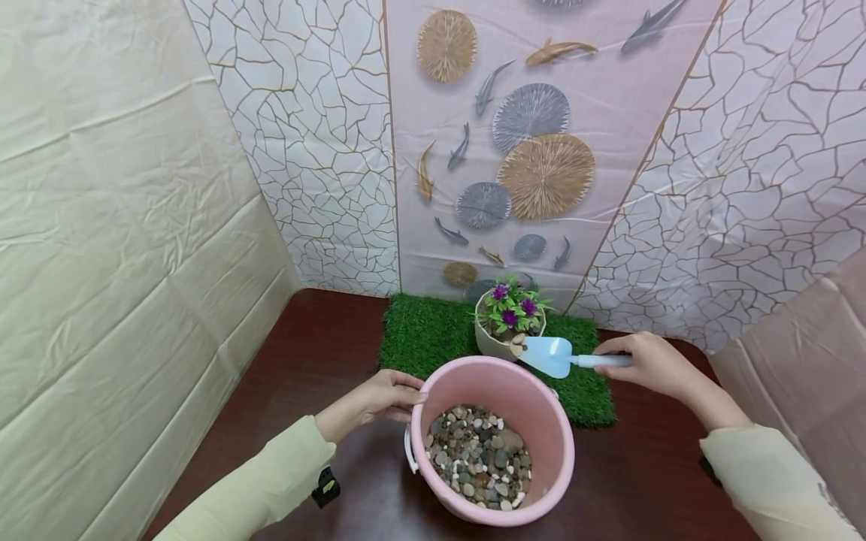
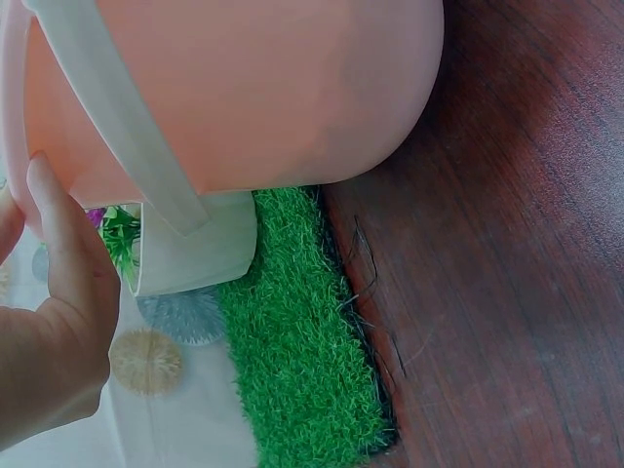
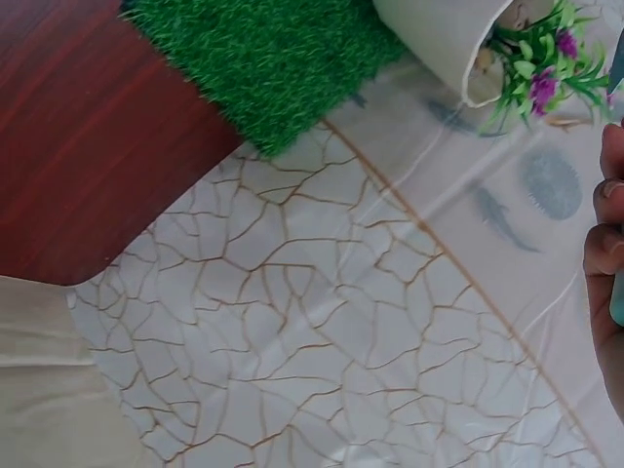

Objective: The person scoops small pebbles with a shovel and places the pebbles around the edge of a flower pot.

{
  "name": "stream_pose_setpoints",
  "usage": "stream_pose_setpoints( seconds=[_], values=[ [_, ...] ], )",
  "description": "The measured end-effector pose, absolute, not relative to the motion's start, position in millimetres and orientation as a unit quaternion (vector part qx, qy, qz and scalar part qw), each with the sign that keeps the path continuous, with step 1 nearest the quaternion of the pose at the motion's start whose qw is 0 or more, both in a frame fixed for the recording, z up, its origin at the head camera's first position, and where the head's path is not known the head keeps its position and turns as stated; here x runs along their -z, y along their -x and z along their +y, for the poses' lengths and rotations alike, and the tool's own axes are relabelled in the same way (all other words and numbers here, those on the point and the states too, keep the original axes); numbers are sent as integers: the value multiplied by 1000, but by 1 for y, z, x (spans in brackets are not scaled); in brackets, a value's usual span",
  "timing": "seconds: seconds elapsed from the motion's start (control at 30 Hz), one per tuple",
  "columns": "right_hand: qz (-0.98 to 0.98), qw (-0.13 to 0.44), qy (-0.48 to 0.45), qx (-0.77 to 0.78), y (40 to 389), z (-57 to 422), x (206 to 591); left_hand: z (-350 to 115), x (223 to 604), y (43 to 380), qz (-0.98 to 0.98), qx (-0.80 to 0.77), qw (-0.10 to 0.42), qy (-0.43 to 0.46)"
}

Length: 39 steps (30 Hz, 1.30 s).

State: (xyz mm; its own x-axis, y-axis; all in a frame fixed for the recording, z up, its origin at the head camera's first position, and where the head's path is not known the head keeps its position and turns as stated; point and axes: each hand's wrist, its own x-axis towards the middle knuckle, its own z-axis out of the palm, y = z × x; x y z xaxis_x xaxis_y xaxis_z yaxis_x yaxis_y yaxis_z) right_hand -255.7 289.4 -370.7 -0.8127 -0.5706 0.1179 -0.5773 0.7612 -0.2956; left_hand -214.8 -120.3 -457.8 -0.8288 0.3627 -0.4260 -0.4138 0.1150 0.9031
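My left hand point(image 1: 384, 397) grips the rim of a pink bucket point(image 1: 556, 428) on its left side, with thumb and fingers on either side of the edge in the left wrist view. Mixed pebbles point(image 1: 476, 454) cover the bucket's bottom. Out to the right, my right hand point(image 1: 648, 364) holds a light blue trowel point(image 1: 551, 358) by its handle. The blade points left, above the bucket's far rim and in front of a white flowerpot point(image 1: 492, 344). A few pebbles point(image 1: 518, 346) show at the blade's tip. Purple flowers with green leaves point(image 1: 510, 306) stand in the pot.
Under the pot lies a green artificial grass mat point(image 1: 426, 330) on a dark red wooden table point(image 1: 318, 330). The bucket's white handle point(image 1: 410, 451) hangs down on its left side. Patterned cloth point(image 1: 325, 150) rises behind the table, and beige cloth point(image 1: 122, 225) on the left.
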Motion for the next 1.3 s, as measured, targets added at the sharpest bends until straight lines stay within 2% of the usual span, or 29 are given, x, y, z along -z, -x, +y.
stream_pose_setpoints(
  seconds=[0.57, 0.97, 1.3],
  values=[
    [-958, -38, -238, -154, 271, 316, 387, -121, 457, 215, 690, -662, 292, 18],
    [-955, -20, -257, -146, 288, 317, 403, -121, 459, 214, 685, -667, 293, 12],
    [-958, -16, -270, -98, 302, 305, 398, -121, 459, 215, 685, -667, 293, 7]
  ],
)
